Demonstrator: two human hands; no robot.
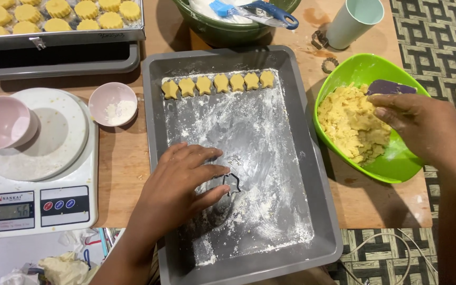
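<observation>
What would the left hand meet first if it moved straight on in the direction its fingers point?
The left hand points right across the floured grey baking tray. Its fingertips would first meet the small dark metal cookie cutter, which they already seem to touch.

Matt grey metal baking tray (312, 158) dusted with flour, glossy green plastic bowl (397, 163), crumbly yellow dough (349, 124)
</observation>
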